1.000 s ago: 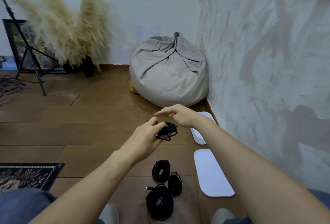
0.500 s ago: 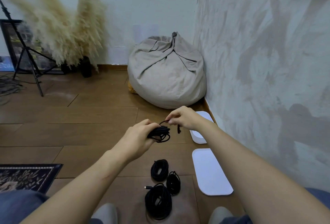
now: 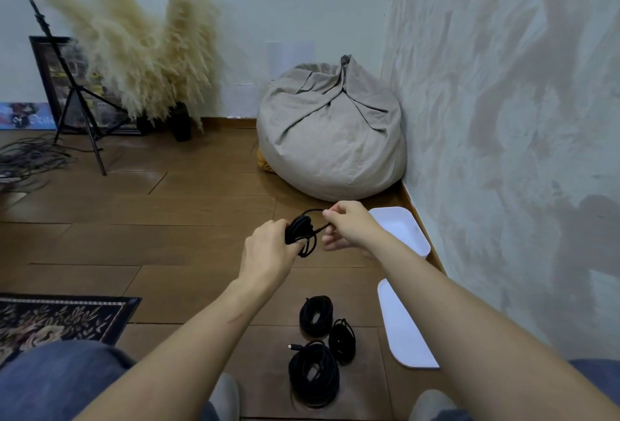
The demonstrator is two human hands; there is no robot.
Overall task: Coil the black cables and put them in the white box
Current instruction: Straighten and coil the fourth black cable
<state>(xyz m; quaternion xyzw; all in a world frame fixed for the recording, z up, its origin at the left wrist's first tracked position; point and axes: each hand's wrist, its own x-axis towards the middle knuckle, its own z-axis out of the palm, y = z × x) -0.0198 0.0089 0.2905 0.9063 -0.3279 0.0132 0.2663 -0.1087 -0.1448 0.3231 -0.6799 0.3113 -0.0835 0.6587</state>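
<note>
A big grey bean bag (image 3: 330, 138) sits in the corner, in the middle of the frame. Below it to the right, the white box (image 3: 407, 229) lies open on the floor by the wall. A flat white lid (image 3: 402, 330) lies at the lower right. Three black coils (image 3: 313, 373) lie on the floor at the bottom middle, outside the box. In the middle, the left hand (image 3: 268, 249) is curled round a small cable bundle (image 3: 300, 231) — the right hand (image 3: 349, 226) pinches its loose end.

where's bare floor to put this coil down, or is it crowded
Bare wooden floor lies between the dark patterned rug and the three coiled black cables. The open white plastic box looks empty. Crowded: the cables beside the flat white lid.
</note>
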